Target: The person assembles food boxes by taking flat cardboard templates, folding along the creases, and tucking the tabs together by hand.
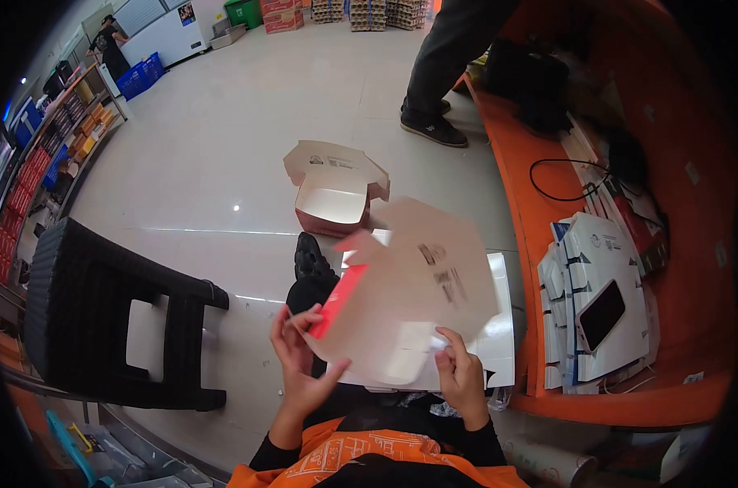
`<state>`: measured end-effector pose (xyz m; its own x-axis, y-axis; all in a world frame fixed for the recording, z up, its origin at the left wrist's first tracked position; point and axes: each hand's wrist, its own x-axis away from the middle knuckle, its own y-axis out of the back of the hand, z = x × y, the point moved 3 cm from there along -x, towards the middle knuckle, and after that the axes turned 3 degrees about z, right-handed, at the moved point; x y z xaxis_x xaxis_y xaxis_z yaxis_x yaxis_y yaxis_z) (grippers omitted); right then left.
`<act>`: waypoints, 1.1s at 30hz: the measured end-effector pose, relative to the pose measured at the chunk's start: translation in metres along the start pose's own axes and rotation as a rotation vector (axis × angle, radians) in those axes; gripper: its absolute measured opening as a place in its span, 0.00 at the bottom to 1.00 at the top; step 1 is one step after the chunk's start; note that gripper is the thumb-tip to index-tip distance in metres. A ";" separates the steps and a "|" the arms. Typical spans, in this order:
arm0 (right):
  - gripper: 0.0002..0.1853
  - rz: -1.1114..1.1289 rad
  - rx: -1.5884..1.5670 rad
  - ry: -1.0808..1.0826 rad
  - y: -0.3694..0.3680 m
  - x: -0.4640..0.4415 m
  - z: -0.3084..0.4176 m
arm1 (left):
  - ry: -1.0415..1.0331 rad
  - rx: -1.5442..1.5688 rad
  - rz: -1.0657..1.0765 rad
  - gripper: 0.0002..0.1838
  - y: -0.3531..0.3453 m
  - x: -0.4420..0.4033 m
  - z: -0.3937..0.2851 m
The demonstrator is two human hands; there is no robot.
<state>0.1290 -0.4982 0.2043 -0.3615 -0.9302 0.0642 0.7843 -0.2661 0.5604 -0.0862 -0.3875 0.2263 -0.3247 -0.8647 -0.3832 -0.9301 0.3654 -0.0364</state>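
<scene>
A partly folded cardboard food box [385, 313], pale inside with a red outer side, is tilted over my lap. My left hand [302, 370] grips its left side, the thumb at the near edge and the fingers by the red panel. At the near right, my right hand [462, 376] pinches a small flap between thumb and index finger. The raised lid panel bears dark print, blurred by motion. Beneath it, flat white cardboard sheets [499, 325] lie across my lap, partly hidden by the box.
A folded red box [330, 220] with its lid up stands on the floor ahead. A black stool [125, 317] is at left. On the orange shelf [511, 195] at right lie stacked flat boxes [605, 252] and a phone [602, 315]. A person's legs [446, 73] stand beyond.
</scene>
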 end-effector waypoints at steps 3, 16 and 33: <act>0.25 0.018 -0.222 0.068 -0.004 0.002 0.019 | -0.149 -0.153 0.237 0.45 -0.022 0.017 0.000; 0.13 0.188 -1.177 -0.058 -0.051 -0.043 0.030 | -0.086 -0.320 0.483 0.23 -0.028 0.006 -0.016; 0.10 0.112 -1.127 -0.040 -0.064 -0.034 0.046 | -0.085 -0.654 0.369 0.26 -0.018 0.003 -0.009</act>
<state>0.0681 -0.4376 0.2041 -0.2607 -0.9597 0.1050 0.8132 -0.2769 -0.5118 -0.0720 -0.3995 0.2338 -0.6454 -0.6863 -0.3353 -0.6844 0.3245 0.6529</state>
